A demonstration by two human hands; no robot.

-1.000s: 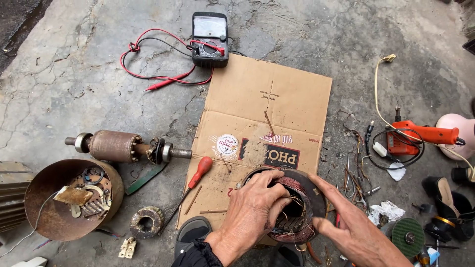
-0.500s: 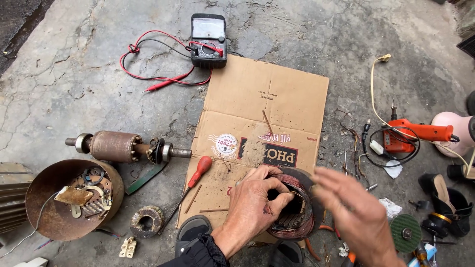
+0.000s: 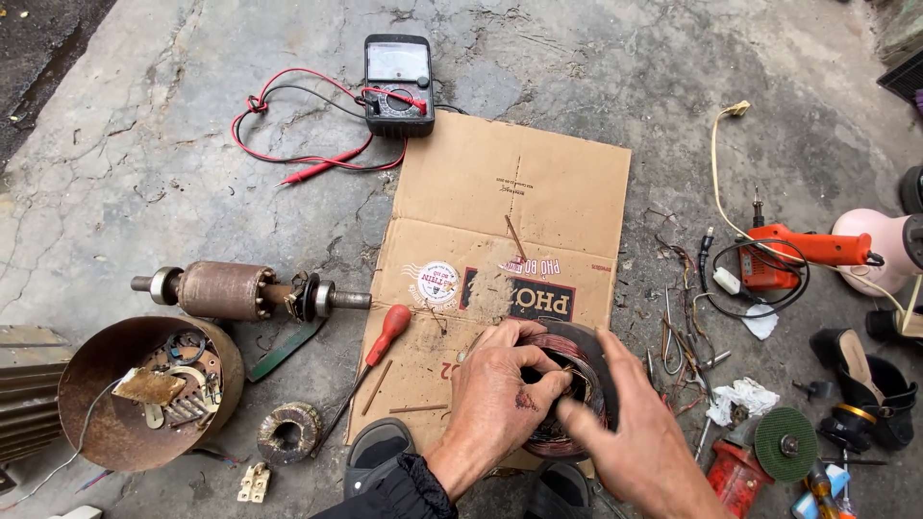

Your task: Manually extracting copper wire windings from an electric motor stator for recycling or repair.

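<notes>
My left hand grips the near left rim of a round motor stator with copper windings, which sits on a flattened cardboard sheet on the concrete floor. My thumb and fingers curl over the rim into its bore. My right hand is blurred in front of the stator's right side, its fingertips at the opening close to the left hand's fingers. Whether it holds anything does not show. A red-handled screwdriver lies just left of the left hand at the cardboard's edge.
A rusty rotor lies to the left, above a rusty bowl-shaped cover of small parts and a small ring coil. A multimeter with red and black leads sits at the top. An orange soldering gun, wire scraps and a green disc lie right.
My right hand let go of the stator's right side, lifted away, and has come back to its opening. The left hand has stayed on the rim.
</notes>
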